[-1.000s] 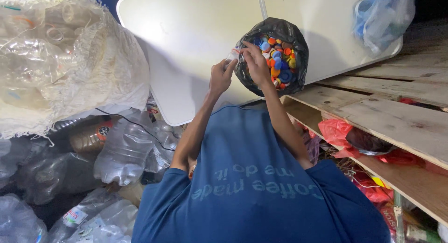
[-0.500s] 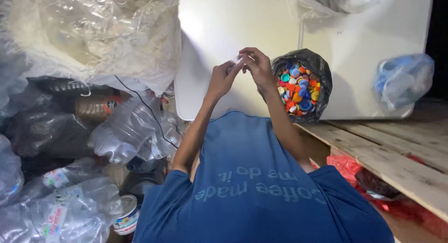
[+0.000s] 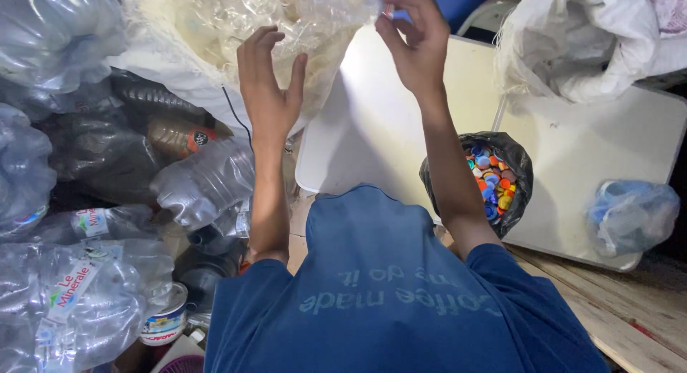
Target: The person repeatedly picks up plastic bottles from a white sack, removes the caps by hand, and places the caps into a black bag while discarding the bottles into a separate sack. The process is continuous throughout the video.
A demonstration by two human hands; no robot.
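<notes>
Lower frame: blue shirt (image 3: 401, 301) fills the foreground | Centre right: black bag of coloured caps (image 3: 494, 183) on white worktop (image 3: 594, 158) | Upper centre: left hand (image 3: 268, 83), grip spread, at clear sack of plastic bottles (image 3: 250, 15) | Top: right hand (image 3: 411, 36), grip pinching the sack's edge.

The right hand (image 3: 411, 40) reaches the picture's top edge, which cuts off its fingertips, so what they pinch cannot be told. The left hand (image 3: 268, 86) lies against the clear sack of crushed bottles (image 3: 236, 22); whether it grips the plastic is unclear. The sack runs past the top edge. The blue shirt (image 3: 401, 301) hides the tabletop (image 3: 379, 129) at its near edge. The black bag of caps (image 3: 494, 180) is partly covered by the right forearm.
</notes>
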